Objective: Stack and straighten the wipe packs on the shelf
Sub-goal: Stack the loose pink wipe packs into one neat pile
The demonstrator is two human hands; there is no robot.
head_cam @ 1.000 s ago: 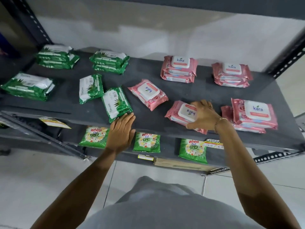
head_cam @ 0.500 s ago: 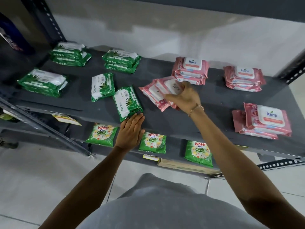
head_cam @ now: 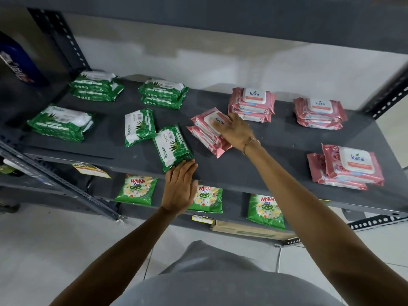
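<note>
A dark grey metal shelf [head_cam: 254, 173] stands against a pale wall, over light floor tiles. Green wipe packs lie on its left half, pink ones on its right. The right hand [head_cam: 237, 131] lies spread, palm down, on the top pack of a skewed pink pair [head_cam: 205, 133] at the shelf's middle, not gripping it. The left hand [head_cam: 180, 188] rests flat and open on the near edge, fingertips touching a tilted green pack [head_cam: 172, 146]. Green detergent sachets [head_cam: 136, 189] sit on the lower shelf
</note>
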